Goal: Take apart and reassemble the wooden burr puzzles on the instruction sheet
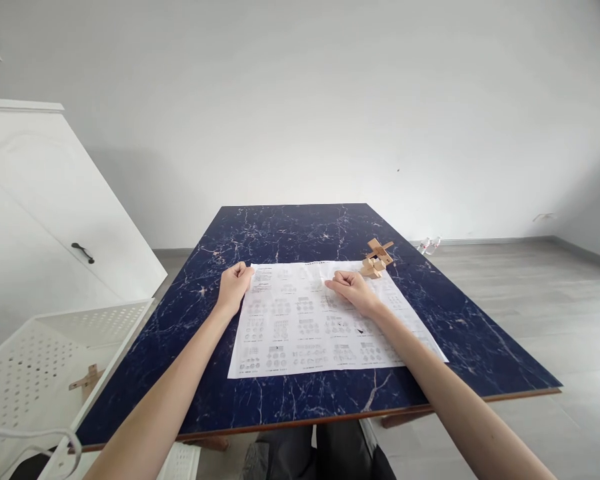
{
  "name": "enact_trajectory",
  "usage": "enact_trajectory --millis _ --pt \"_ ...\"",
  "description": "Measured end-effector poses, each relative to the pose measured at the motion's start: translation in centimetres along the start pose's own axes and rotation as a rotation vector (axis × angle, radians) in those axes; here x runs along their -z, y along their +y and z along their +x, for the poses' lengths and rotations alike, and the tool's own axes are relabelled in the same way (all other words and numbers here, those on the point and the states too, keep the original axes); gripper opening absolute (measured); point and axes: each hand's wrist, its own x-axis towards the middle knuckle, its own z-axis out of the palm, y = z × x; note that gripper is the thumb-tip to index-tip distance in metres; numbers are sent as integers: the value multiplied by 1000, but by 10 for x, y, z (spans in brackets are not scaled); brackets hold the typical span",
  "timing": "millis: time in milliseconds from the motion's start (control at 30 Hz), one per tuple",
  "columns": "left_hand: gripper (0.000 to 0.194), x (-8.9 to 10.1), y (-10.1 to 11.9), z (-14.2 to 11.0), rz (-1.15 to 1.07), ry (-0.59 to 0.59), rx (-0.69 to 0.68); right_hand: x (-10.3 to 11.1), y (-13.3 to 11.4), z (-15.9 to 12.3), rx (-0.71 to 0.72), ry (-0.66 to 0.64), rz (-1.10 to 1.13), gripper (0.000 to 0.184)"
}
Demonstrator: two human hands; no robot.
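Note:
A large white printed sheet (pixel 290 360), covered with rows of small diagrams and text, lies spread on the dark blue marbled table (pixel 290 233). My left hand (pixel 234 285) is closed on its far left corner. Over the upper middle of the paper, my right hand (pixel 351 288) is closed too, fingertips pinching at a small crease; the exact grip is partly hidden by the fingers. Just beyond that hand, at the sheet's far right corner, stand an interlocking wooden puzzle (pixel 373 268) and a crossed wooden piece (pixel 380 251) touching or close behind it.
To the left is a white perforated basket (pixel 25 373) with a wooden cross-shaped piece (pixel 87 381) in it and a white cable (pixel 35 433) in front. A white cabinet (pixel 45 200) stands behind. Bottles (pixel 430 245) are on the floor past the table's right edge.

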Motion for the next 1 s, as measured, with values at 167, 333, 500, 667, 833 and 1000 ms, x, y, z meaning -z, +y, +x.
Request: enact_trajectory --millis 167,333,500,667,833,1000 --pt "39 0 -2 3 24 10 -12 0 1 0 -10 12 23 65" --pt "36 -2 -9 9 56 35 -50 -1 -1 -2 -8 12 18 65" --pt "39 -2 -12 25 77 99 -98 -1 -1 -1 -1 10 -25 62" --pt "40 0 -9 53 117 158 -126 -2 -2 -1 6 18 -97 57" --pt "35 4 -6 72 150 132 -153 -3 -3 -1 1 -1 -158 53" --pt "48 13 0 78 119 -2 -191 -5 2 0 0 -15 -214 50"
